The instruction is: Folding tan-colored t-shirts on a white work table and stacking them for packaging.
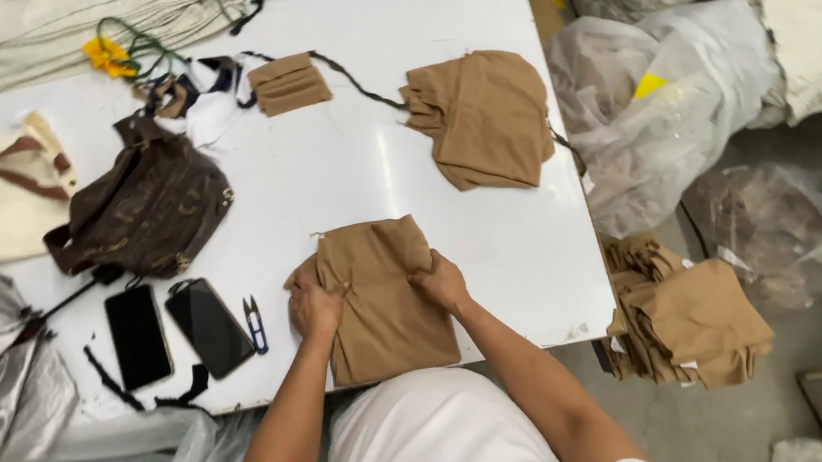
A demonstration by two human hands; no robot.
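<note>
A tan fabric piece (380,299) lies flat near the front edge of the white table (345,167). My left hand (315,304) grips its left side, fingers curled into the cloth. My right hand (441,280) pinches its right side. Both hands sit about midway up the piece. Farther back on the table lies a looser heap of the same tan fabric (482,116), and a small folded tan piece (288,83) sits near the far edge.
Left of my hands lie small blue thread snips (255,323), two dark phones (138,336) (209,326) and a brown bag (150,208). A stack of tan pieces (686,320) sits off the table's right side, among clear plastic bags (660,106).
</note>
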